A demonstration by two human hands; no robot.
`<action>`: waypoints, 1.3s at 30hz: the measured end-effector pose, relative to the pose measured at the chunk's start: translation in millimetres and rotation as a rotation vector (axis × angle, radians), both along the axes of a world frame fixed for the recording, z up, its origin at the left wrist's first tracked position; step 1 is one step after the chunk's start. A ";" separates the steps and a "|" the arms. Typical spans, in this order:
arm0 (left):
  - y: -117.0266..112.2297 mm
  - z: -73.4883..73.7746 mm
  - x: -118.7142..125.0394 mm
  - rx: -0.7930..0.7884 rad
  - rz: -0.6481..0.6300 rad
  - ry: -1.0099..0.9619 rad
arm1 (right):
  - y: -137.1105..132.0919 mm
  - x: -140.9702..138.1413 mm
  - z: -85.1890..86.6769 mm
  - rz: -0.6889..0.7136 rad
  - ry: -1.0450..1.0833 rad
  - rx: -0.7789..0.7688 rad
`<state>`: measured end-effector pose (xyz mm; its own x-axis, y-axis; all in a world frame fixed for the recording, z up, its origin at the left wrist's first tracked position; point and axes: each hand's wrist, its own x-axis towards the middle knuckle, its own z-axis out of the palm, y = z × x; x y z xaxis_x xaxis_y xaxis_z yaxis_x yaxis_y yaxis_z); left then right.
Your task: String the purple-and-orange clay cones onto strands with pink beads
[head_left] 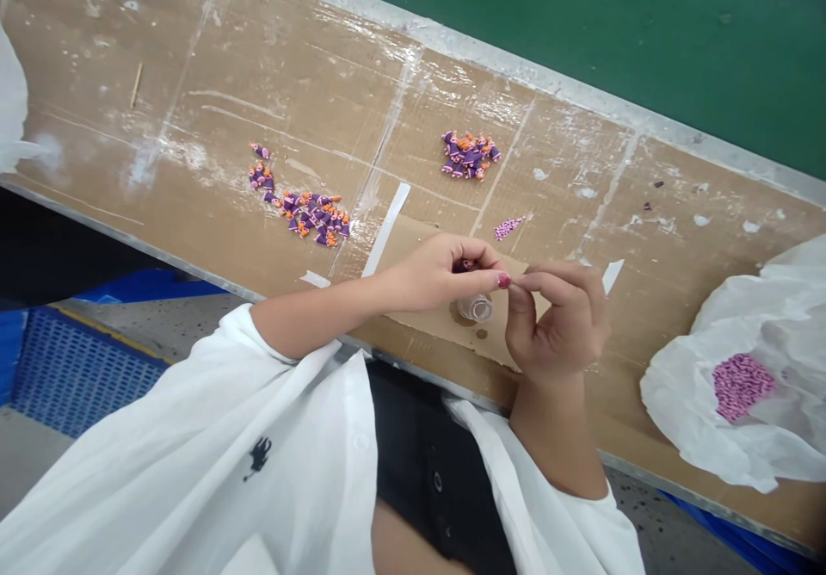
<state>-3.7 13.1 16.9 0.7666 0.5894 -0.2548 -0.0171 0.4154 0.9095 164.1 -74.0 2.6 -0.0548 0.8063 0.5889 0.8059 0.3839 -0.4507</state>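
My left hand (445,272) is curled in a pinch over a small purple piece (463,265), dark between its fingers. My right hand (560,321) meets it fingertip to fingertip, its fingers pressed together; what it pinches is too small to make out. Just below the fingertips a small clear round cap (476,306) rests on a loose cardboard patch (419,321). A little heap of tiny pink beads (508,227) lies just beyond the hands.
Two heaps of purple-and-orange pieces lie on the cardboard-covered bench: one at left (310,213), one further back (470,155). A white plastic bag (710,420) at right holds pink beads (741,384). Green belt (645,33) runs behind; blue crate (70,368) below.
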 end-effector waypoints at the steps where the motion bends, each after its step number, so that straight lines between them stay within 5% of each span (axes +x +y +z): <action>1: -0.3 -0.5 0.3 0.045 0.007 -0.006 | 0.4 -0.7 0.8 0.015 0.034 -0.009; 5: 3.7 -0.9 -1.6 0.178 0.074 -0.003 | 2.0 1.9 -2.1 0.014 0.130 -0.001; 8: 14.9 1.0 -7.5 0.165 0.265 0.083 | 5.9 10.8 -9.6 -0.127 0.141 0.017; 12: 33.9 3.6 -19.3 0.199 0.436 0.296 | 13.9 23.0 -21.7 -0.152 0.044 -0.162; 16: 46.2 3.7 -31.9 0.534 0.290 0.514 | 17.3 24.6 -30.2 -0.054 -0.024 -0.302; 20: 51.7 2.6 -40.2 0.828 0.022 0.854 | 16.5 21.8 -31.8 -0.103 0.009 -0.296; 23: 54.7 5.5 -44.9 0.871 -0.149 0.941 | 16.6 21.9 -31.4 -0.095 0.005 -0.229; 31: 65.3 12.6 -62.0 0.844 -0.019 1.123 | 16.5 20.7 -29.5 -0.121 -0.010 -0.213; 39: 58.7 9.2 -50.6 0.931 -0.196 1.132 | 15.7 18.2 -27.8 -0.123 0.014 -0.245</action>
<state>-54.3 71.8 26.1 0.5076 0.7852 -0.3546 0.8531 -0.4004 0.3346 182.3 -58.4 -25.2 0.0592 0.9249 0.3756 0.8326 0.1618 -0.5298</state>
